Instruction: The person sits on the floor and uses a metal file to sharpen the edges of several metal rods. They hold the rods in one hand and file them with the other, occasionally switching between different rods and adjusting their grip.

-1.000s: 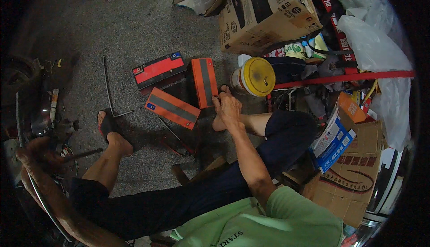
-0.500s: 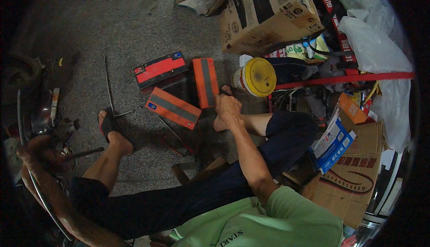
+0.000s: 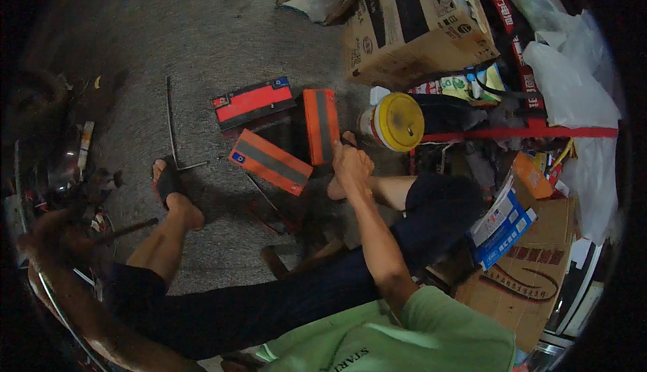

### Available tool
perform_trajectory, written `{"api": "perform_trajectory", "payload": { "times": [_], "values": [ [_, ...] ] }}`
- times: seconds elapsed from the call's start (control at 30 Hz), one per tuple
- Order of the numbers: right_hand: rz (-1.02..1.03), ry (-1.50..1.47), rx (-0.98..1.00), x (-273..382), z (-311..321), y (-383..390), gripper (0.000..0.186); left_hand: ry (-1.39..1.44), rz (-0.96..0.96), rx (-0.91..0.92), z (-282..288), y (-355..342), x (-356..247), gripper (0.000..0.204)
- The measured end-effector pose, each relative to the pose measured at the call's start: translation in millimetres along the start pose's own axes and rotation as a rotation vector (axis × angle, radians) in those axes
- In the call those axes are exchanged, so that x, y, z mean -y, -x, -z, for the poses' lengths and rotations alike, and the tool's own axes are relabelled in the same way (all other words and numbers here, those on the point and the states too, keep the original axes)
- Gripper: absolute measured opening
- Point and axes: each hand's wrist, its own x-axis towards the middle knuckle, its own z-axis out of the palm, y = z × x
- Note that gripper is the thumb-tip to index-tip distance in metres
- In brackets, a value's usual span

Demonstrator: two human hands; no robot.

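The right hand (image 3: 352, 167), mid-frame, curled, hold unclear, is nearer the orange battery (image 3: 321, 127), just up-left, lengthwise up the frame; left hand (image 3: 57, 237), lower left: cannot tell.

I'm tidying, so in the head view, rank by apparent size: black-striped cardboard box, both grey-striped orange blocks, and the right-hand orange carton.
1. Black-striped cardboard box
2. Left orange block and right orange block, too alike to rank
3. Orange carton

The right hand (image 3: 353, 168) is just beside an orange, grey-striped block (image 3: 321, 126).
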Motion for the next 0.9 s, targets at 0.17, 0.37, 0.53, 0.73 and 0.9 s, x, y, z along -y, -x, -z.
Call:
{"api": "perform_trajectory", "payload": {
  "times": [0.17, 0.37, 0.53, 0.73, 0.9],
  "values": [
    [0.395, -0.264, 0.095, 72.2, 21.1, 39.1, 0.036, 0.061, -0.014, -0.017, -8.4, -14.2, 0.8, 0.062],
    [0.678, -0.457, 0.385, 183.6, -77.0, 79.1, 0.030, 0.145, -0.045, -0.021, -50.6, -33.7, 10.3, 0.059],
    [0.426, -0.462, 0.543, 229.7, -143.4, 50.2, 0.033, 0.212, -0.035, 0.031, -88.8, -46.0, 22.0, 0.057],
    [0.165, -0.586, 0.362, 237.9, -209.1, 30.5, 0.042, 0.270, -0.015, 0.090, -108.0, -52.9, 26.1, 0.054],
    [0.158, -0.755, 0.465, 226.9, -242.2, 16.7, 0.034, 0.304, -0.016, 0.111, -107.5, -52.4, 16.7, 0.052]
  ]
}}
